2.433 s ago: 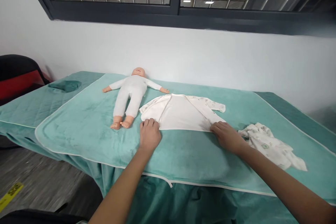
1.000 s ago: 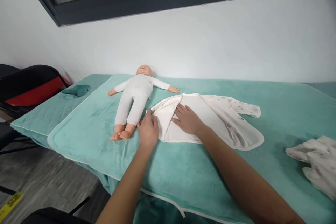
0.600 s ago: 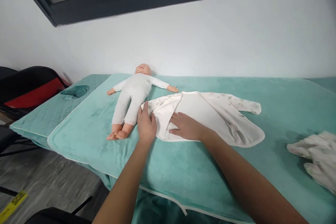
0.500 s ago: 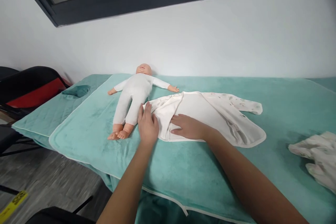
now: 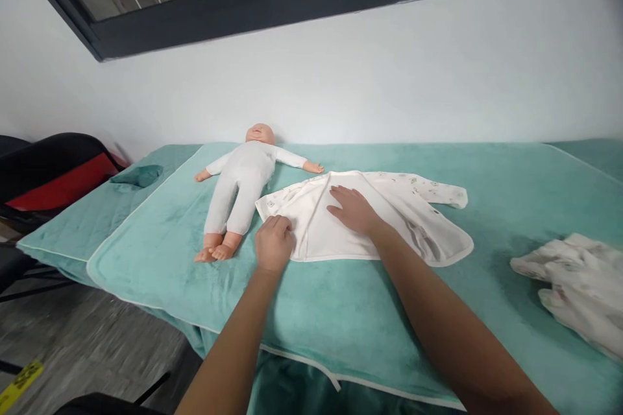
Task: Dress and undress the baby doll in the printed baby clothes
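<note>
A white baby garment (image 5: pixel 389 217) lies spread flat on the teal towel (image 5: pixel 160 233). My right hand (image 5: pixel 353 209) rests flat on its middle, fingers stretched out. My left hand (image 5: pixel 273 244) sits at the garment's near left corner with the fingers curled onto the cloth edge. A baby doll (image 5: pixel 241 185) in a white suit lies on its back just left of the garment, its feet close to my left hand.
A second crumpled white garment (image 5: pixel 574 285) lies at the right on the towel. A dark teal folded cloth (image 5: pixel 139 175) sits at the far left of the bed. A black and red chair (image 5: pixel 53 172) stands left of the bed. The wall runs along the far side.
My right hand slid up the garment from its lower part to the middle. My left hand drew back from the left flap to the near corner, fingers curling.
</note>
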Available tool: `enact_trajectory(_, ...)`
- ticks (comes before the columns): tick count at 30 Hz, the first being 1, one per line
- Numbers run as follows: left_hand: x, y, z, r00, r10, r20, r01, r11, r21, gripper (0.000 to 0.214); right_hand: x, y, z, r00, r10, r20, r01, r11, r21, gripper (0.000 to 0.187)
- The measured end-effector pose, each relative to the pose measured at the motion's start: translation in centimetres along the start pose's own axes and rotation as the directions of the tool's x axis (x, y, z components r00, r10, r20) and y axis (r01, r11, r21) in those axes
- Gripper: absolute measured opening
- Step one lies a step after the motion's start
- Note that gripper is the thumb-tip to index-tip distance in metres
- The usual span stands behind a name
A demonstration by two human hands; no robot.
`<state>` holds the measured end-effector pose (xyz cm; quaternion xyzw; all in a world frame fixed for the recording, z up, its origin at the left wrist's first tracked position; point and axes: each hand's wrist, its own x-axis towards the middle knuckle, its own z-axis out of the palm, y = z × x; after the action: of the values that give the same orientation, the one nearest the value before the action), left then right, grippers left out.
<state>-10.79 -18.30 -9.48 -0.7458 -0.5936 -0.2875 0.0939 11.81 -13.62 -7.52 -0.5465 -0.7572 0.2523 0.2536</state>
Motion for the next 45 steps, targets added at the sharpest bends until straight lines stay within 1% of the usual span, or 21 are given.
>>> enact_trajectory(2,0.1,0.1,0.1,0.996,-0.061,0.069,0.057,0.997,0.047,0.020,0.6,1.0,0.7,1.000,0.027,-0.016,-0.030,0.965,-0.262,0.059)
enact_trajectory(3,0.2,0.1,0.2,0.993,-0.080,0.089,0.074,0.995,0.063,0.020,0.7,1.5,0.8,1.000,0.018,-0.006,-0.019,0.938,-0.346,0.061)
enact_trajectory(5,0.3,0.2,0.3,0.990,-0.097,0.104,0.089,0.993,0.081,0.020,0.7,2.8,0.6,1.000,0.000,-0.009,-0.004,0.897,-0.441,0.065)
enact_trajectory(7,0.4,0.3,0.3,0.988,-0.105,0.112,0.095,0.992,0.087,0.021,0.4,4.6,-0.4,0.999,0.006,-0.039,-0.025,0.869,-0.494,0.069)
enact_trajectory(11,0.5,0.4,0.3,0.983,-0.130,0.128,0.117,0.988,0.100,0.022,-0.6,8.4,-3.2,0.987,0.106,-0.120,-0.154,0.834,-0.531,0.071)
enact_trajectory(14,0.5,0.6,0.2,0.980,-0.143,0.142,0.128,0.986,0.107,0.022,-1.1,9.7,-4.0,0.983,0.117,-0.141,-0.176,0.820,-0.545,0.072)
enact_trajectory(18,0.6,0.7,0.1,0.975,-0.152,0.164,0.134,0.985,0.113,0.022,-1.3,9.3,-3.3,0.983,0.092,-0.160,-0.168,0.802,-0.573,0.069)
enact_trajectory(21,0.7,0.8,0.1,0.972,-0.157,0.177,0.139,0.984,0.112,0.022,-1.2,8.8,-2.5,0.994,0.014,-0.104,-0.074,0.797,-0.600,0.060)
enact_trajectory(24,0.8,0.9,0.0,0.969,-0.165,0.184,0.146,0.983,0.111,0.022,-0.2,8.5,-1.7,0.998,-0.042,-0.052,0.002,0.793,-0.609,0.058)
enact_trajectory(26,0.8,1.0,0.0,0.968,-0.168,0.185,0.149,0.982,0.112,0.022,0.9,8.5,-1.2,0.997,-0.042,-0.059,-0.002,0.796,-0.605,0.062)
enact_trajectory(31,0.6,1.0,0.0,0.967,-0.172,0.187,0.152,0.981,0.120,0.022,4.0,8.4,-0.3,0.994,-0.012,-0.109,-0.054,0.810,-0.584,0.070)
enact_trajectory(34,0.6,1.0,0.1,0.966,-0.177,0.188,0.157,0.981,0.117,0.022,4.7,8.2,-0.2,0.992,0.003,-0.124,-0.075,0.810,-0.581,0.071)
enact_trajectory(37,0.7,1.0,0.2,0.965,-0.186,0.186,0.169,0.980,0.103,0.022,4.1,7.8,0.0,0.993,0.000,-0.118,-0.070,0.802,-0.594,0.071)
enact_trajectory(41,0.7,0.9,0.1,0.964,-0.194,0.182,0.184,0.980,0.073,0.022,1.9,6.6,0.6,0.996,-0.023,-0.083,-0.033,0.790,-0.612,0.072)
enact_trajectory(45,0.6,0.9,0.0,0.962,-0.212,0.169,0.207,0.977,0.045,0.020,-0.2,4.7,1.4,0.996,-0.037,-0.080,-0.019,0.801,-0.599,0.074)
